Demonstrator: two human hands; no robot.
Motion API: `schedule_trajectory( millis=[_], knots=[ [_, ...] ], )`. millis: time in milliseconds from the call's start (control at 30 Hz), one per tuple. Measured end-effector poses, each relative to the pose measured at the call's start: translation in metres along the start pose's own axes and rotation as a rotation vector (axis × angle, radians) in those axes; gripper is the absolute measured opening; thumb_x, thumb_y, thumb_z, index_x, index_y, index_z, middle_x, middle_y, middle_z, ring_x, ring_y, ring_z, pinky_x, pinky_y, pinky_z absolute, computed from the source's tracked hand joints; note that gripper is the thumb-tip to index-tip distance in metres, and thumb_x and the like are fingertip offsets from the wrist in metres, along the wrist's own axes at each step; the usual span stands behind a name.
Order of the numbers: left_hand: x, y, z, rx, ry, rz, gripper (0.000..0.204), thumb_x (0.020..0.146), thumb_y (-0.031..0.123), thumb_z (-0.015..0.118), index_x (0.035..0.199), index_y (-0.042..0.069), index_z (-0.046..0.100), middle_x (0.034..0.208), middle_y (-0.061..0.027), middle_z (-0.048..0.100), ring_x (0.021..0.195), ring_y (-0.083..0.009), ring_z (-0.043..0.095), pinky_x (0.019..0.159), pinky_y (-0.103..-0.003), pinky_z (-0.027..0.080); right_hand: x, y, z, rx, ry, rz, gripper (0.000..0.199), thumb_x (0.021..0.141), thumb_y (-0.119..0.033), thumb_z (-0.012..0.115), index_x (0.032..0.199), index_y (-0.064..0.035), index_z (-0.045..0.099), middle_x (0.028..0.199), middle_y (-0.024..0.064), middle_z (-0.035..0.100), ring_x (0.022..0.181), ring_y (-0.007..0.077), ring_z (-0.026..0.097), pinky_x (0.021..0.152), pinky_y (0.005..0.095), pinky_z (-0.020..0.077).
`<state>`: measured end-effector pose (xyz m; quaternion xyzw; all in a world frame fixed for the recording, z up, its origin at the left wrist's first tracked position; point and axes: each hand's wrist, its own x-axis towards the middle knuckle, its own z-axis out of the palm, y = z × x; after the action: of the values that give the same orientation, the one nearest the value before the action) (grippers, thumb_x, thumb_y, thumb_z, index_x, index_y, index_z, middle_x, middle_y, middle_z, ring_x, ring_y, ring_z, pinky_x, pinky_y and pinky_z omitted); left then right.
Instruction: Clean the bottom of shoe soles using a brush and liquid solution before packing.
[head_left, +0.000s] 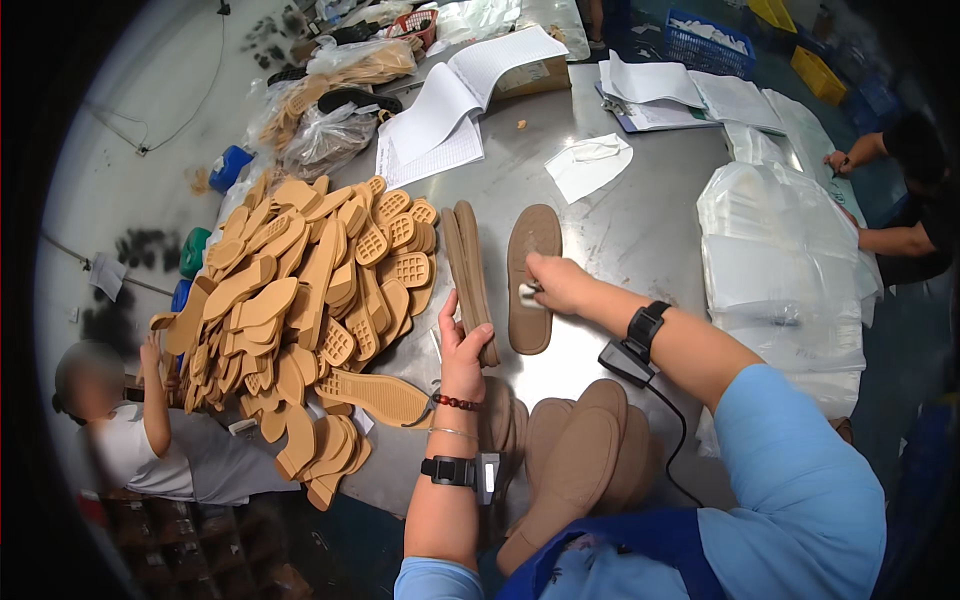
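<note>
My left hand (462, 350) is wrapped round a few brown insoles (466, 265), held together on edge above the metal table. To their right, another brown insole (535, 232) lies flat, toe pointing away. Over its middle, my right hand (562, 284) pinches a small white wad (527, 293) that looks like cloth and appears to touch the insole. More brown insoles (585, 455) are piled at the near edge in front of my body. A few others (500, 420) lie partly hidden beside my left wrist.
A large heap of tan shoe soles (300, 290) covers the table's left side. Open paper booklets (440, 110) and a white sheet (590, 165) lie farther back. Clear plastic bags (780, 270) are stacked at right. A person (130, 430) sits at left; another person's arms (890, 240) show at right.
</note>
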<state>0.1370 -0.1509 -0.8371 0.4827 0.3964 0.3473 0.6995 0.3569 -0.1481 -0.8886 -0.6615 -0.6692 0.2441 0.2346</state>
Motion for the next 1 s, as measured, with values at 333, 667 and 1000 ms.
schedule_trajectory(
  millis=[333, 667, 1000],
  knots=[
    [-0.018, 0.000, 0.041, -0.375, -0.378, -0.066, 0.078, 0.080, 0.016, 0.061, 0.146, 0.016, 0.019, 0.125, -0.0137, 0.048, 0.110, -0.0277, 0.056, 0.089, -0.047, 0.052, -0.159, 0.027, -0.041, 0.941, 0.399, 0.468, 0.040, 0.075, -0.005, 0.075, 0.108, -0.0068, 0.052, 0.086, 0.0049, 0.060, 0.079, 0.0110, 0.057, 0.069, 0.0259, 0.0479],
    [-0.089, 0.006, 0.080, -0.030, -0.582, -0.063, 0.089, 0.070, 0.019, 0.074, 0.145, 0.011, 0.026, 0.129, -0.0058, 0.044, 0.110, -0.0201, 0.053, 0.084, -0.034, 0.052, -0.174, -0.097, -0.112, -0.033, 0.883, -0.421, 0.036, 0.073, -0.010, 0.074, 0.104, -0.0086, 0.055, 0.086, 0.0081, 0.060, 0.076, 0.0275, 0.057, 0.072, 0.0359, 0.0438],
    [-0.167, 0.048, 0.058, 0.991, -0.614, 0.907, 0.067, 0.050, 0.011, 0.075, 0.116, 0.023, 0.067, 0.118, -0.0169, 0.050, 0.106, -0.0355, 0.054, 0.089, -0.040, 0.048, -0.217, 0.049, -0.106, 0.599, 0.677, 0.446, 0.042, 0.072, -0.015, 0.076, 0.106, -0.0050, 0.055, 0.091, 0.0135, 0.064, 0.082, 0.0210, 0.062, 0.073, 0.0316, 0.0497]
  ],
)
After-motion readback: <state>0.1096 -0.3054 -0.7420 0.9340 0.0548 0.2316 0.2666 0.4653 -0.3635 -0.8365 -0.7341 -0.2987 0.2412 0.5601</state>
